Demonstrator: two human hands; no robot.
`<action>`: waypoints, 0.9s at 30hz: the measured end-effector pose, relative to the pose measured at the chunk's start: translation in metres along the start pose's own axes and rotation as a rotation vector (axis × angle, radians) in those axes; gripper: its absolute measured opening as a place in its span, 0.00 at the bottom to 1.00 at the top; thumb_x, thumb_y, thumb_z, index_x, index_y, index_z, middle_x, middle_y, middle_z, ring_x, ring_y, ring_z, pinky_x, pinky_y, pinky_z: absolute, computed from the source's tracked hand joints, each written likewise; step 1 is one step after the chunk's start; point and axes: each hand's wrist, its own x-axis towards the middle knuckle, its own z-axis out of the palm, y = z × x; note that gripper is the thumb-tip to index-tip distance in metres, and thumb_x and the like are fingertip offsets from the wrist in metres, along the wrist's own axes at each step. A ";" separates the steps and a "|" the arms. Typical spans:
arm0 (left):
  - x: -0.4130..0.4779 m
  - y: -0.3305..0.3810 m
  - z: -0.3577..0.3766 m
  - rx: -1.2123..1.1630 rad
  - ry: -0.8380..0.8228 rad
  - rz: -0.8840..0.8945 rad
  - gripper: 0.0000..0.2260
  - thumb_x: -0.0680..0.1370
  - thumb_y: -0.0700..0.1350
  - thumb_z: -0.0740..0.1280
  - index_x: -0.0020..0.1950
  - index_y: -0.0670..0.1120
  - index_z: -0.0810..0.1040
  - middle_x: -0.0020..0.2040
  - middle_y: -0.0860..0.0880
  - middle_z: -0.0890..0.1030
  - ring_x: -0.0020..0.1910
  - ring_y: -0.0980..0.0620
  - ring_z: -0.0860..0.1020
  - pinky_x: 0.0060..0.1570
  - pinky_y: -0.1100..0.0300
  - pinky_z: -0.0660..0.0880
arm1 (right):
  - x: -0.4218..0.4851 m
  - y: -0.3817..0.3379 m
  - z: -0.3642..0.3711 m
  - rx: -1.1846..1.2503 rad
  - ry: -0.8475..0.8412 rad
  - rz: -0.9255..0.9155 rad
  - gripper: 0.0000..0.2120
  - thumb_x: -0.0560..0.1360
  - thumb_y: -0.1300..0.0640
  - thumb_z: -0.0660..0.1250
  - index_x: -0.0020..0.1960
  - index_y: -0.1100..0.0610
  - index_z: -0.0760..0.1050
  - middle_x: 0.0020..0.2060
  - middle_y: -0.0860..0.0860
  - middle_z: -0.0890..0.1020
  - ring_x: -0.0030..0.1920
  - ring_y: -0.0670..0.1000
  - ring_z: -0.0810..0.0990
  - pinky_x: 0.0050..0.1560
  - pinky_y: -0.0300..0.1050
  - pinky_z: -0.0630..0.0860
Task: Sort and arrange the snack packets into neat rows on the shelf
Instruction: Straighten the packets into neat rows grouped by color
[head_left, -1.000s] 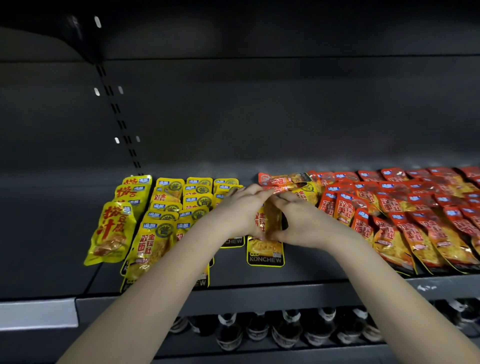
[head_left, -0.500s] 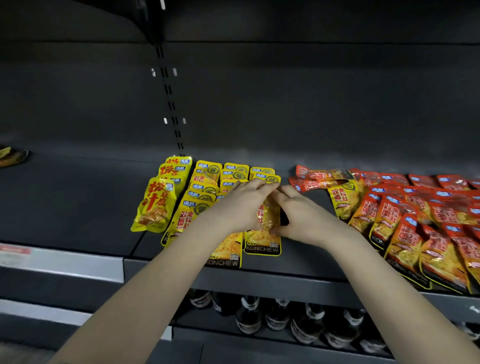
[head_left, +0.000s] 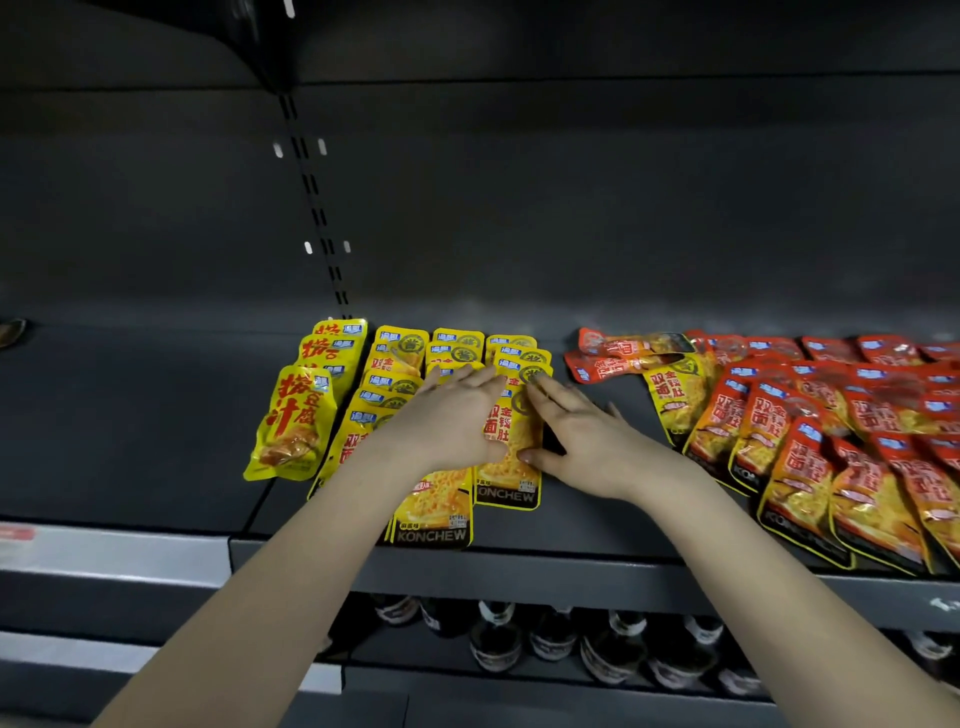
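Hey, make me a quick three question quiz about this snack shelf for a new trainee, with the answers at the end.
1. True or false: the left hand rests with straight fingers on the yellow packets.
2. Where on the shelf do the red packets lie? A) left of the yellow ones B) right of them C) under them
3. Fill in: on the level below stand dark ____.
Key: 1 true; 2 B; 3 bottles.
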 end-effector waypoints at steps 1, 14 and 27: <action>0.002 0.001 -0.001 -0.008 0.005 0.004 0.37 0.77 0.54 0.64 0.78 0.47 0.47 0.79 0.51 0.46 0.77 0.52 0.45 0.74 0.50 0.41 | 0.000 0.001 -0.001 -0.002 0.003 0.000 0.37 0.78 0.44 0.58 0.77 0.52 0.40 0.76 0.47 0.40 0.76 0.51 0.41 0.72 0.60 0.46; 0.030 0.032 -0.007 -0.046 0.033 0.127 0.37 0.76 0.51 0.63 0.78 0.46 0.46 0.79 0.49 0.46 0.77 0.54 0.45 0.74 0.53 0.40 | -0.009 0.017 -0.005 0.066 0.081 -0.069 0.32 0.79 0.50 0.58 0.77 0.50 0.46 0.76 0.46 0.44 0.76 0.49 0.48 0.72 0.63 0.43; 0.090 0.099 -0.003 -0.034 -0.063 0.316 0.37 0.74 0.54 0.67 0.78 0.51 0.52 0.78 0.51 0.53 0.76 0.51 0.55 0.73 0.54 0.57 | -0.056 0.098 -0.017 -0.063 0.118 0.271 0.29 0.79 0.43 0.53 0.77 0.48 0.48 0.76 0.46 0.48 0.76 0.51 0.43 0.71 0.64 0.40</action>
